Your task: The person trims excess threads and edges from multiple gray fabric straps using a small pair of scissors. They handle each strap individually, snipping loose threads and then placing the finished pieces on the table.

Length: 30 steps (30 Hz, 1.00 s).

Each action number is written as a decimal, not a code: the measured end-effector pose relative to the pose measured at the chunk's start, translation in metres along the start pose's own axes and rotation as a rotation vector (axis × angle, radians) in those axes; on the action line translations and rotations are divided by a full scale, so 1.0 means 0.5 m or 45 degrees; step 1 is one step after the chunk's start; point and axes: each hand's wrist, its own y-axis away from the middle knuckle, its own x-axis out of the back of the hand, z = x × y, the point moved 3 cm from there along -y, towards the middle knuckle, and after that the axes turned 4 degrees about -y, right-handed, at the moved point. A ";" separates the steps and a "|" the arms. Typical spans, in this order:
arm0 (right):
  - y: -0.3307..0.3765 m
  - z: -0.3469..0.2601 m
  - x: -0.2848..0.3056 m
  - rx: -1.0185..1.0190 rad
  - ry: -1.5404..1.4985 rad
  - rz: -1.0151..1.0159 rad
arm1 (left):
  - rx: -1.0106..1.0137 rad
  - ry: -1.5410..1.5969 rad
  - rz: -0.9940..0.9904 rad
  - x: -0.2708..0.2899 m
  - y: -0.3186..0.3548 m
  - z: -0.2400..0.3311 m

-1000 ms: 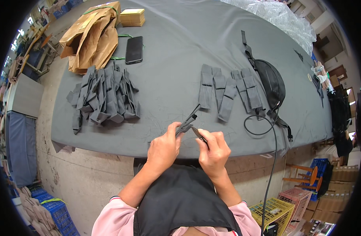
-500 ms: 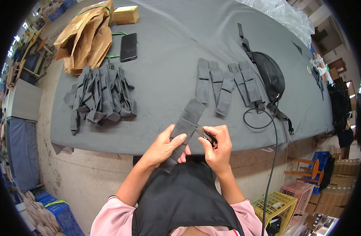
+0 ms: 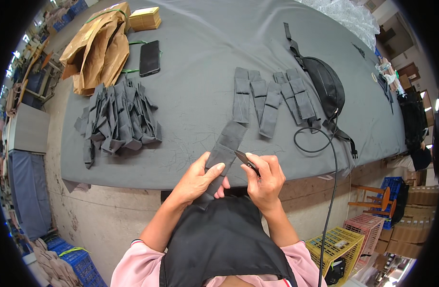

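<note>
The grey fabric strip (image 3: 222, 152) is lying gripped in the left hand (image 3: 198, 181) at the surface's (image 3: 190, 57) near edge; the right hand (image 3: 266, 181) is pinching small black snips (image 3: 246, 161).

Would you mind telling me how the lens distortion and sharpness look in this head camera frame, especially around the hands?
Head view: fisheye bends the grey table edges strongly, with black corners at the rim; lighting is even, with no harsh glare; the left hand and right hand, the grey fabric strip and small dark tool look sharp; far edges smear.
</note>
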 end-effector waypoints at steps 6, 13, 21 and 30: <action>-0.016 0.021 -0.011 -0.690 -0.811 -0.207 | -0.051 -0.020 -0.020 -0.001 -0.007 -0.003; -0.007 -0.010 -0.051 -0.392 -0.655 -0.190 | -0.131 0.101 0.042 -0.002 -0.015 -0.049; 0.043 -0.004 -0.075 -0.496 -0.781 -0.385 | -0.138 -0.082 0.237 0.013 -0.009 -0.081; -0.021 -0.001 -0.077 -0.360 -0.562 -0.481 | -0.102 -0.463 0.124 -0.007 0.013 -0.030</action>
